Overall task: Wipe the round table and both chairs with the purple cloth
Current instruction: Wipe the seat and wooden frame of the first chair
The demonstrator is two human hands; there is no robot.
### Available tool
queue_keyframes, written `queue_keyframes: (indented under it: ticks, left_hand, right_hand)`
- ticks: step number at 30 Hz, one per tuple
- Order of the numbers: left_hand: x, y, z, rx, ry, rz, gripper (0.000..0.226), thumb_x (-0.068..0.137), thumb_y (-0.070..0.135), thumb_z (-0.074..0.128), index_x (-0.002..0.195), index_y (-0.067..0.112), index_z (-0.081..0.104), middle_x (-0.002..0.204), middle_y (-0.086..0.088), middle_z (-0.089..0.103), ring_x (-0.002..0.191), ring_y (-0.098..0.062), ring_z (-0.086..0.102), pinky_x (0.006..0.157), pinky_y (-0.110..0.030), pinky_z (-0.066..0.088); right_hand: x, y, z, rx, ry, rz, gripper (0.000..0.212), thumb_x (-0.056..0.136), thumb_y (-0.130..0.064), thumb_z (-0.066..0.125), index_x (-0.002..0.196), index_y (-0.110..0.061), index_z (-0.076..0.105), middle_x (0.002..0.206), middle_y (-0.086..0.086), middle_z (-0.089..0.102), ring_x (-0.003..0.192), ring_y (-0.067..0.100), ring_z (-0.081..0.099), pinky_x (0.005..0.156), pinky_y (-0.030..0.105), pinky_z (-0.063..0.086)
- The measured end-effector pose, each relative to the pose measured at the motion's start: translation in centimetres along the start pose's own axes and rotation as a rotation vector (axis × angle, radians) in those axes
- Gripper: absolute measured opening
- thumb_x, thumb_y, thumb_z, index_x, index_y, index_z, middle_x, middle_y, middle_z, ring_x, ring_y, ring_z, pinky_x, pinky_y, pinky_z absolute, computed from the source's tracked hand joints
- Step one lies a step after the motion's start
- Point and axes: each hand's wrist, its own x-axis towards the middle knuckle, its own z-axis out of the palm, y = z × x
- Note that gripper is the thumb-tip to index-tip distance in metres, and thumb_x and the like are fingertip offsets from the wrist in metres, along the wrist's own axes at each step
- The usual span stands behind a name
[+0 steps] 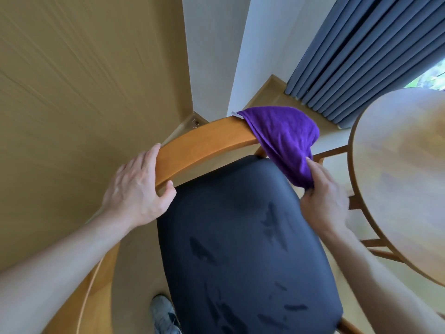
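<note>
Down at the bottom of the view there was a grey sneaker (165,314) on the light wood floor (134,273), right next to the front edge of the chair seat (240,249). The seat was a dark navy padded one, with a few darker streaks across it that looked like damp marks, though I couldn't say for sure.

A bit further out, both bare forearms reached in over the chair. The left hand (138,189) was wrapped over the near end of the curved wooden backrest (204,141), fingers over the top and thumb tucked under the lower edge, so a proper grip on the rail. The right hand (323,196) was just off the seat's right edge, pinching the lower bunched end of the purple cloth (284,138).

The cloth itself was draped over the right end of the backrest, covering that part of the rail and hanging down toward the hand. A small white tag poked out at its upper left corner.

To the right sat the round wooden table (404,169), close beside the chair, with thin wooden struts under it. Beyond all that were the white wall (214,56), a tan panel (84,68) on the left, and grey-blue pleated curtains (361,51) reaching the floor.
</note>
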Motion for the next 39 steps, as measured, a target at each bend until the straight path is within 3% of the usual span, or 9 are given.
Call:
queue_keyframes:
  ticks: [4, 13, 20, 24, 27, 30, 34, 37, 39]
  left_hand:
    - [0.1, 0.0, -0.1, 0.014, -0.003, -0.014, 0.087, 0.085, 0.050, 0.048, 0.159, 0.011, 0.024, 0.151, -0.015, 0.048, 0.133, -0.037, 0.052, 0.108, -0.056, 0.042]
    - [-0.2, 0.5, -0.5, 0.012, -0.022, 0.062, 0.096, 0.082, 0.046, 0.051, 0.165, 0.025, 0.008, 0.164, -0.009, 0.032, 0.137, -0.038, 0.046, 0.110, -0.062, 0.038]
    - [-0.3, 0.3, -0.4, 0.103, -0.029, 0.163, 0.093, 0.083, 0.047, 0.046, 0.166, 0.028, 0.010, 0.173, -0.003, 0.011, 0.151, -0.030, 0.025, 0.118, -0.058, 0.029]
    - [-0.2, 0.3, -0.3, 0.115, -0.024, 0.149, 0.091, 0.083, 0.047, 0.046, 0.165, 0.028, 0.011, 0.173, -0.002, 0.012, 0.151, -0.029, 0.025, 0.118, -0.058, 0.029]
    - [-0.2, 0.3, -0.3, 0.121, -0.027, 0.146, 0.091, 0.083, 0.048, 0.046, 0.165, 0.028, 0.012, 0.173, -0.003, 0.014, 0.149, -0.032, 0.028, 0.116, -0.059, 0.031]
    - [0.0, 0.2, -0.3, 0.132, -0.030, 0.142, 0.091, 0.083, 0.047, 0.047, 0.165, 0.028, 0.011, 0.172, -0.004, 0.014, 0.149, -0.032, 0.029, 0.116, -0.058, 0.031]
    - [0.0, 0.1, -0.3, 0.134, -0.027, 0.138, 0.091, 0.083, 0.047, 0.048, 0.165, 0.029, 0.011, 0.172, -0.003, 0.014, 0.148, -0.032, 0.031, 0.117, -0.057, 0.032]
    - [0.0, 0.0, -0.1, 0.126, -0.014, 0.142, 0.091, 0.083, 0.045, 0.050, 0.165, 0.028, 0.013, 0.172, -0.002, 0.016, 0.146, -0.032, 0.035, 0.114, -0.056, 0.034]
    - [0.1, 0.0, 0.0, 0.125, 0.002, 0.151, 0.090, 0.083, 0.044, 0.051, 0.164, 0.027, 0.015, 0.172, -0.002, 0.017, 0.143, -0.030, 0.036, 0.112, -0.055, 0.035]
  right_hand:
    - [-1.7, -1.9, 3.6, -0.051, -0.135, 0.040, 0.090, 0.080, 0.005, 0.060, 0.159, -0.025, 0.029, 0.153, 0.000, 0.047, 0.125, 0.031, 0.056, 0.087, 0.043, 0.053]
    - [-7.9, -3.1, 7.7, -0.335, -0.741, 0.140, 0.062, 0.088, -0.006, 0.056, 0.146, -0.017, 0.035, 0.131, 0.005, 0.049, 0.113, 0.032, 0.062, 0.079, 0.037, 0.049]
    - [-6.1, -4.2, 5.2, 0.760, -0.591, 0.503, 0.042, 0.073, 0.015, 0.041, 0.083, -0.011, 0.072, 0.069, 0.004, 0.070, 0.065, 0.023, 0.067, 0.060, 0.034, 0.053]
    - [-3.5, -4.4, 3.0, 1.270, -0.667, 0.628, 0.025, 0.079, -0.017, 0.057, 0.099, -0.010, 0.069, 0.097, 0.008, 0.075, 0.085, 0.028, 0.071, 0.075, 0.037, 0.055]
    - [-1.3, -3.8, 2.4, 0.583, -0.872, 0.379, 0.044, 0.095, -0.039, 0.041, 0.095, -0.011, 0.075, 0.095, -0.001, 0.078, 0.090, 0.024, 0.073, 0.083, 0.039, 0.055]
    - [0.6, -3.8, 3.5, -0.046, -0.619, 0.084, 0.018, 0.083, -0.023, 0.051, 0.092, -0.014, 0.064, 0.098, 0.004, 0.065, 0.096, 0.031, 0.061, 0.083, 0.039, 0.053]
    - [3.5, -4.8, 8.2, -0.133, -0.575, -0.260, 0.095, 0.081, -0.025, 0.065, 0.161, -0.028, 0.013, 0.168, 0.009, 0.011, 0.155, 0.034, 0.010, 0.125, 0.052, 0.014]
    - [5.3, -5.0, 12.0, -0.125, -0.642, -0.177, 0.090, 0.083, -0.044, 0.071, 0.157, -0.025, 0.023, 0.156, 0.008, 0.036, 0.146, 0.035, 0.030, 0.118, 0.053, 0.026]
    - [5.8, -4.5, 13.0, -0.058, -0.626, -0.040, 0.059, 0.082, -0.052, 0.070, 0.125, -0.019, 0.046, 0.114, 0.004, 0.059, 0.117, 0.034, 0.056, 0.087, 0.043, 0.044]
